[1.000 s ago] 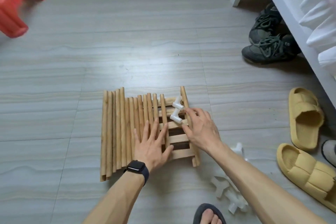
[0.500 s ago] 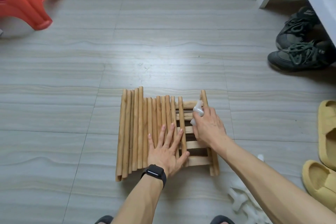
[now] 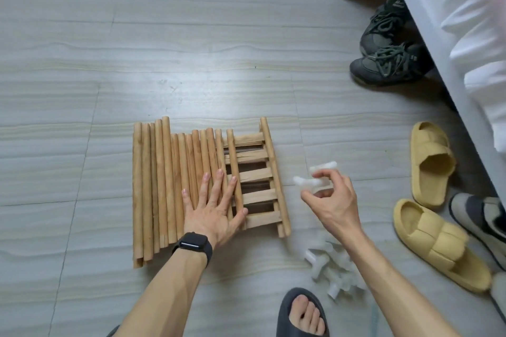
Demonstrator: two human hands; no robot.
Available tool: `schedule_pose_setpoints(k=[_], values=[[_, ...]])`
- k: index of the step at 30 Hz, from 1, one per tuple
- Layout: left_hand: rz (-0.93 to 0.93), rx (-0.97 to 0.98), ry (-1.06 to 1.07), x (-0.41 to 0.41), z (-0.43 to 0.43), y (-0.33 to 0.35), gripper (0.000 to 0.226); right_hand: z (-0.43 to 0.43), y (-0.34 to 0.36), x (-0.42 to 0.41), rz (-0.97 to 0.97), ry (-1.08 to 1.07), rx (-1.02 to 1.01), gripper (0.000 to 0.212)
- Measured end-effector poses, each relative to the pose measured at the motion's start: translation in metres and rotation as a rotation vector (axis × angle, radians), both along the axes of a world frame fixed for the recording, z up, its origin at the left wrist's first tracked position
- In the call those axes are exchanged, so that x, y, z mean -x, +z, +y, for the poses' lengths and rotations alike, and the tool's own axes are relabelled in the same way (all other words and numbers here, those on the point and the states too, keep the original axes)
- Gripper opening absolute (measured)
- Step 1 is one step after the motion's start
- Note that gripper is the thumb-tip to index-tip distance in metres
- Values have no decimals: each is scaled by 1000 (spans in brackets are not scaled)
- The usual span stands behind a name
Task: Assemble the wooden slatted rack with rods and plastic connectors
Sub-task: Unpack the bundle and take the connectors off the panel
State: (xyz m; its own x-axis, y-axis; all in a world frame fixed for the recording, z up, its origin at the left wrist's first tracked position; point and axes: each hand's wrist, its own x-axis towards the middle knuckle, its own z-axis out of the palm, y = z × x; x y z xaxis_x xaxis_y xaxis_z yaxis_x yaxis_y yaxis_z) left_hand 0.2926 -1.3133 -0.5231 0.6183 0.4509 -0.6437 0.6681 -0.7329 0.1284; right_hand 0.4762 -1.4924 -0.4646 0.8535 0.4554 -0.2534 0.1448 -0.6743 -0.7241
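Observation:
A bundle of wooden rods (image 3: 161, 189) lies side by side on the floor, partly over a wooden slatted panel (image 3: 257, 175). My left hand (image 3: 216, 210) lies flat with spread fingers on the rods and slats. My right hand (image 3: 331, 197) is raised to the right of the panel and pinches two white plastic connectors (image 3: 312, 180). A pile of several more white connectors (image 3: 331, 268) sits on the floor under my right forearm.
Yellow slippers (image 3: 432, 161) and dark sneakers (image 3: 388, 63) lie at the right beside a white bed frame (image 3: 427, 44). My foot in a dark slipper (image 3: 301, 312) is at the bottom. Grey tiled floor (image 3: 191, 35) stretches beyond the rods.
My right hand has lifted the two white connectors off the slatted panel and carried them to the right. My left hand stays flat on the rods.

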Motion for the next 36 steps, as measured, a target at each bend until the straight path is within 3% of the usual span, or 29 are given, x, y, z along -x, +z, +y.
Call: schedule_pose_setpoints(k=[3,7,17,23,29,33,36], values=[[5,5,3,-1,-1,3,76,-75,-9,5,43,-129,110,36],[8,-3,8,-2,-3,4,77,-134,-25,21,109,-121,252,37],[-25,22,89,-7,-12,14,80,-139,-43,49,37,68,379,40],[-30,28,94,-3,-9,17,81,-145,-39,48,61,66,429,40],[-42,61,74,-2,2,32,78,-113,-13,56,5,98,329,30],[-169,18,-28,5,34,63,57,-53,8,61,-47,284,217,35],[-113,-103,-118,31,61,79,58,0,16,63,-60,445,193,46]])
